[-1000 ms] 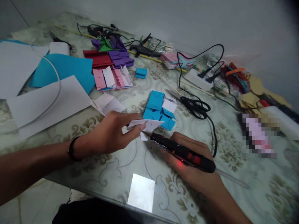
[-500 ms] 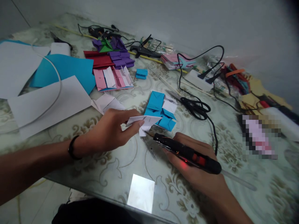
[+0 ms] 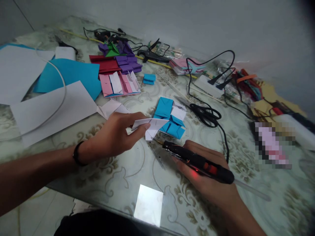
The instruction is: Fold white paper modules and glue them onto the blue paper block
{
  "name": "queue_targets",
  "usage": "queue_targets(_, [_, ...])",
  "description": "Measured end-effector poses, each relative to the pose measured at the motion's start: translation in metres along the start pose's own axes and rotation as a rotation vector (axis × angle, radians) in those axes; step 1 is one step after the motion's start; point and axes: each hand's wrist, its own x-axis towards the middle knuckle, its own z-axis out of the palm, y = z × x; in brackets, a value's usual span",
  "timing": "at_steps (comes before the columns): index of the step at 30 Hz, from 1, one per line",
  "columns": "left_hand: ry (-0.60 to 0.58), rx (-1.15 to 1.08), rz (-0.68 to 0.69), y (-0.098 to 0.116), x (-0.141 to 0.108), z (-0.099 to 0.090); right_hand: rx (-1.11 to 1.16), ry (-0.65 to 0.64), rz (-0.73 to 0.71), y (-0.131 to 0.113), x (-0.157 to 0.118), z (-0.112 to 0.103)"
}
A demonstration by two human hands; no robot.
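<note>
folded white paper piece (image 3: 151, 126) pinched in left hand (image 3: 115, 136), fingers closed on it, raised just above worktop (image 3: 118, 183) beside blue folded pieces (image 3: 169, 118). black glue gun (image 3: 197, 161) gripped in right hand (image 3: 209, 178), fingers wrapped round the body, nozzle close under the paper, apart. gluing step, judged. next move calls for steady nozzle contact at the fold.

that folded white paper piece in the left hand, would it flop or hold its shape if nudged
The folded white paper piece probably holds its shape: its flaps jut past the left hand without drooping. It looks very light, pinched by fingertips alone, so a nudge would likely slide it on the glossy table. It would likely crush easily. The right hand holds a black glue pen.
</note>
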Motion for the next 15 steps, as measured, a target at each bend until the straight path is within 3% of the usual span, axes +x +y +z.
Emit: queue_targets(15, [-0.024,0.017,-0.004,0.0025,0.0,-0.0012,-0.011,0.007,0.008,-0.0005,0.0018,-0.0012])
